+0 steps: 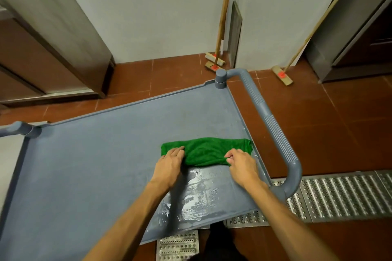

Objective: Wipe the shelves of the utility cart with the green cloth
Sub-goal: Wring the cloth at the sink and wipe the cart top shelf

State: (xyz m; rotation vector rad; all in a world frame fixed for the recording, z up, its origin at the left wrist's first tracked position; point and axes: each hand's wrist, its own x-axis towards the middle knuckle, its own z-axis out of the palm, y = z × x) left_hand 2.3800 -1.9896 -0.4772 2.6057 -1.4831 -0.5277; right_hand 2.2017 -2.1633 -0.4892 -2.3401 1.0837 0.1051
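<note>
Green cloth (206,151) lies on top shelf (95,165), rt side nr handle (273,125); your left hand (169,163) presses its end, right hand (241,165) pinches its edge, so press evenly & overlap strokes twd dry areas.

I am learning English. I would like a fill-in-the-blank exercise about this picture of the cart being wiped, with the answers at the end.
The cloth on the cart's shelf is ____ in colour.
The left hand and the right hand both touch the ____.
The patch of shelf nearer the person than the cloth is shiny and ____.
The curved handle beside the cloth is on the person's ____ side.
Missing words: green; cloth; wet; right.
</note>
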